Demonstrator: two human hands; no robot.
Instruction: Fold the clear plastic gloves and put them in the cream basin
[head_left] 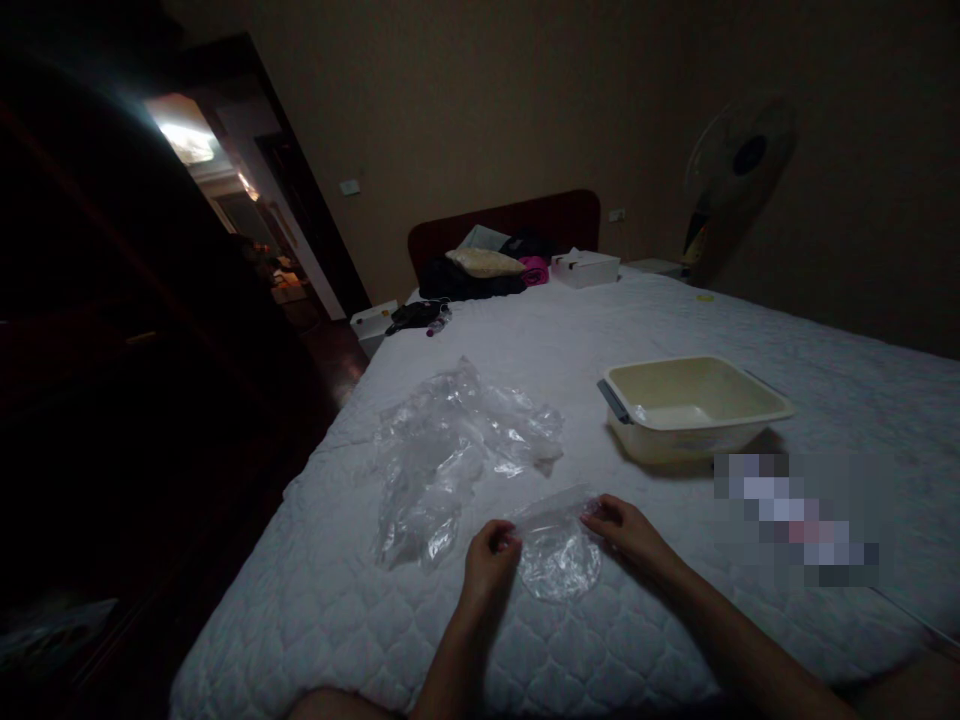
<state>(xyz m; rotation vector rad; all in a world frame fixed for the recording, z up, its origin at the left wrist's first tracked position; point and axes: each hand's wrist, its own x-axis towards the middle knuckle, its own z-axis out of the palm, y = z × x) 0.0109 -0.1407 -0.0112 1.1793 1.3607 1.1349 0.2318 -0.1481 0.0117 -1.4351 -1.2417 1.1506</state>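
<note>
A clear plastic bag (561, 560) is stretched between my two hands, low over the quilted white bed. My left hand (491, 560) pinches its left edge, fingers closed on the film. At the upper right edge of the same bag, my right hand (619, 525) grips it between thumb and fingers. Just beyond, to the left, lies a crumpled heap of clear plastic bags (457, 450). A cream plastic basin (701, 440) with grey handles sits farther off to the right; the part of its inside that I can see shows only bare plastic.
A pixelated object (795, 515) with a cable lies right of my arm. Toward the headboard (502, 212) are a cushion (485, 263), dark clothes and a white box (585, 268). A standing fan (739, 155) is at the right wall. The bed's left edge drops to dark floor.
</note>
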